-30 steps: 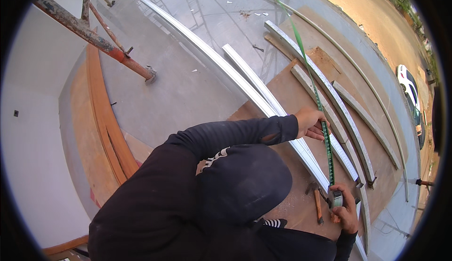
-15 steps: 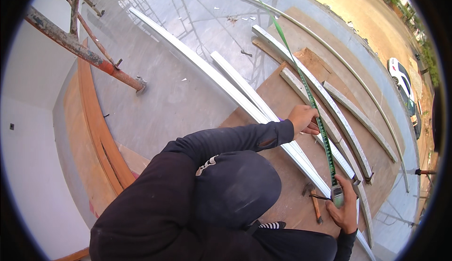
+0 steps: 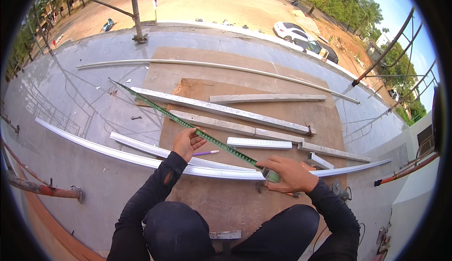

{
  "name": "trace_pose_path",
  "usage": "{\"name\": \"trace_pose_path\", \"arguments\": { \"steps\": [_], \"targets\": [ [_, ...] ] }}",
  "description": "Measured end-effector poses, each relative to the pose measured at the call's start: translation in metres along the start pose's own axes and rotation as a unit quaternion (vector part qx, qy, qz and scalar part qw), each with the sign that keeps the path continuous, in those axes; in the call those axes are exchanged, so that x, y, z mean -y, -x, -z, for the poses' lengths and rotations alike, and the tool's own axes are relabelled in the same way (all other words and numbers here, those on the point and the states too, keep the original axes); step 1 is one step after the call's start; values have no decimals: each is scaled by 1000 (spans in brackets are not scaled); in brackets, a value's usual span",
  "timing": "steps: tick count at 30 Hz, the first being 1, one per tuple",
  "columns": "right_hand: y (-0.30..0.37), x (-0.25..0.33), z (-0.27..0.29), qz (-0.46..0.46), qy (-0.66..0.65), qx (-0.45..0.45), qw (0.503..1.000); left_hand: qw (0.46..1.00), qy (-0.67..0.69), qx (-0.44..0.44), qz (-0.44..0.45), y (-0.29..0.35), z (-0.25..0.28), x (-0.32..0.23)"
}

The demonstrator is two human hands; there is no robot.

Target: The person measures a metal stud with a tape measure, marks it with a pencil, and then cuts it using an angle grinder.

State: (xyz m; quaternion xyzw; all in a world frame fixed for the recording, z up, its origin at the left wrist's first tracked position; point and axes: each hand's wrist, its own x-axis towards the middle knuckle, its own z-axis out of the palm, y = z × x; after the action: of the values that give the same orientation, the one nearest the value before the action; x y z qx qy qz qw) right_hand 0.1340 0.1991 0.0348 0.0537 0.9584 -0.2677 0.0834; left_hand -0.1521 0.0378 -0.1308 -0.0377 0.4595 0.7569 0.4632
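- Tape measure (image 3: 188,124): a green blade stretched in a straight diagonal line from the right hand (image 3: 288,174), past the left hand (image 3: 187,142), to a far tip lying on the grey concrete floor (image 3: 84,101) well beyond both hands.
- Right hand: fingers curled shut around the tape's case (image 3: 271,175), which shows as a pale round shape at the hand's left edge; the blade leaves the case there.
- Left hand: fingers bent, resting on the blade partway along it and pressing it down; whether it pinches the blade or only presses on it cannot be told.
- Purple pencil (image 3: 205,153): lies flat just to the right of the left hand, under the line of the blade, apart from the fingers.
- Long curved white strip (image 3: 141,159): runs across beneath both hands, from far beyond the left hand to beyond the right hand.
- Brown plywood sheet (image 3: 235,199): lies under both hands and carries the strips.
- Grey metal channels (image 3: 221,110): several straight lengths lying beyond the hands on the plywood, roughly side by side.
- Short white ribbed piece (image 3: 259,143): just beyond the right hand, between it and the grey channels.
- Angle grinder (image 3: 340,190): on the floor just to the right of the right wrist.
- Both forearms are in black sleeves.
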Motion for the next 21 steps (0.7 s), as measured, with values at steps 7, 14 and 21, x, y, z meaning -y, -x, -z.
{"name": "trace_pose_path", "arguments": {
  "steps": [7, 14, 21],
  "targets": [
    [26, -34, 2, 13, -120, -10, 993, 993, -57, -49, -89, 16, -37, -2],
    [-62, 17, 4, 26, -88, 14, 996, 980, -49, -98, -168, 36, 49, -85],
    [-113, 67, 6, 88, -54, 12, 995, 962, -15, -175, -208, 26, 95, -162]
  ]
}}
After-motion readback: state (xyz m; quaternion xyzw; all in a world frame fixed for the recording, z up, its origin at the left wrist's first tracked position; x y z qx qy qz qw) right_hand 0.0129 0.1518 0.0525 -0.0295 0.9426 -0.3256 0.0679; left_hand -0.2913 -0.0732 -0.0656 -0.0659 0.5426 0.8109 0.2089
